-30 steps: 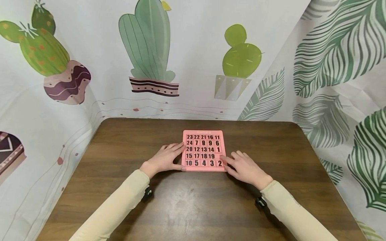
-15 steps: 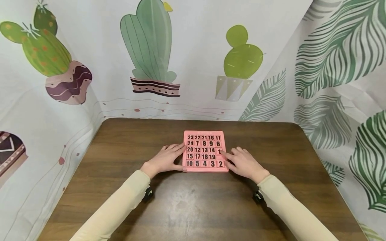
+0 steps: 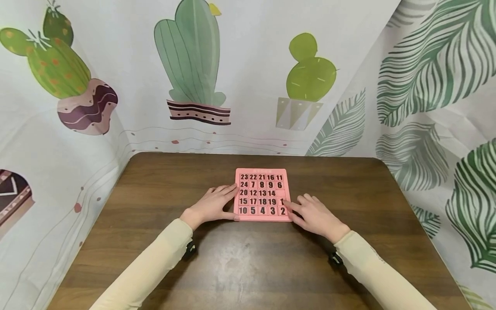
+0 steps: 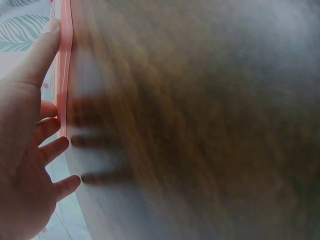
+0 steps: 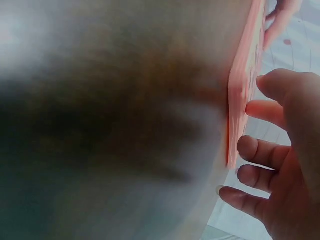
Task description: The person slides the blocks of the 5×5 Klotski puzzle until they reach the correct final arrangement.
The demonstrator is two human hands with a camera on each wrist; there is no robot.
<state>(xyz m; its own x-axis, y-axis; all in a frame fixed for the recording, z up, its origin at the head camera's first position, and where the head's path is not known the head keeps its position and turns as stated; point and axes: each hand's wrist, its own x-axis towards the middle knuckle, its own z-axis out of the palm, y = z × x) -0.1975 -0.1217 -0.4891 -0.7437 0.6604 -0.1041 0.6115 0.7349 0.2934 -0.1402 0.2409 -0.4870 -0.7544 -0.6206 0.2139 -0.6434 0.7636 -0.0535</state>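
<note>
A pink sliding number puzzle (image 3: 262, 193) lies flat on the table, its black-numbered tiles set in rows. My left hand (image 3: 209, 204) rests along the puzzle's left side, fingers spread on the edge and thumb at the near left corner. On the right, my right hand (image 3: 317, 215) reaches over the edge, with its index fingertip on the tile marked 1 (image 3: 281, 201). That tile sits above tile 2 (image 3: 283, 211) in the right column, and a bare slot shows between tiles 6 and 1. In the right wrist view the other right fingers (image 5: 242, 200) extend beside the puzzle's side.
The brown wooden table (image 3: 232, 267) stretches around the puzzle on all sides. Behind it hangs a white cloth backdrop (image 3: 248, 86) printed with cacti and leaves. A dark wrist camera (image 3: 335, 259) sits under the right sleeve, another (image 3: 190, 249) under the left.
The right index finger moved up onto tile 1, then came back toward me. Tile 1 slid down one row, leaving the slot above it bare. The left hand stayed put.
</note>
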